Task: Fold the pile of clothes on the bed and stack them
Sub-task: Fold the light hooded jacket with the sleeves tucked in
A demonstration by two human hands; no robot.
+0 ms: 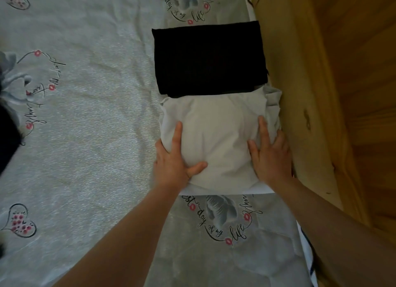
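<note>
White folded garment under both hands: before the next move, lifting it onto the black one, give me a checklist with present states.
1. Left hand on the white garment, thumb on top, fingers along its left edge: ok.
2. Right hand lies flat on its right side: ok.
3. Fold tidy: not ok; grey fabric bulges out at the far right corner.
4. Black folded garment lies flat as a neat rectangle, top free: ok.
5. The two garments apart: cannot tell; their edges meet or overlap.
6. More clothes to fold: cannot tell; only a dark shape shows at the left edge.
</note>
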